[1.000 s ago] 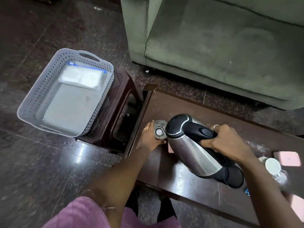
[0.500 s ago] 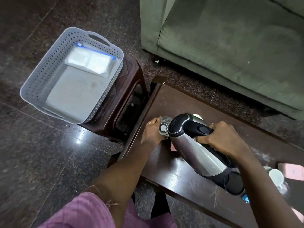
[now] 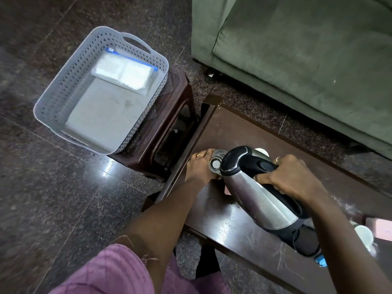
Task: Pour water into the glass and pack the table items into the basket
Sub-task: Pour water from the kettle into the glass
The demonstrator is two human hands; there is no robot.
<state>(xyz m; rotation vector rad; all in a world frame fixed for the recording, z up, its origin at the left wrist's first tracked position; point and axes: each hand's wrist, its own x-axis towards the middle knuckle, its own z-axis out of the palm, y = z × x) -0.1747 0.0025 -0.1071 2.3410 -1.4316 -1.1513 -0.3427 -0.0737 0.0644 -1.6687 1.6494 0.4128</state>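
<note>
- The right hand [image 3: 290, 179] is clenched around the black handle of the steel kettle [image 3: 258, 192], which is tipped over with its lid end toward the glass [image 3: 215, 163]
- The glass stands near the left end of the dark wooden table [image 3: 222, 225], its rim just beside the kettle's spout end; the left hand [image 3: 200, 166] is wrapped around its side, grasping it
- Whether water is flowing cannot be told
- The grey perforated basket [image 3: 63, 98] sits on a brown stool [image 3: 176, 115] just off the table's left end, with a zip bag [image 3: 125, 74] of white contents lying inside at its far end
- At the table's right end, a white cup [image 3: 363, 235] and a pink item [image 3: 381, 228] sit beyond the kettle's base
- A green sofa [image 3: 297, 49] stands behind the table
</note>
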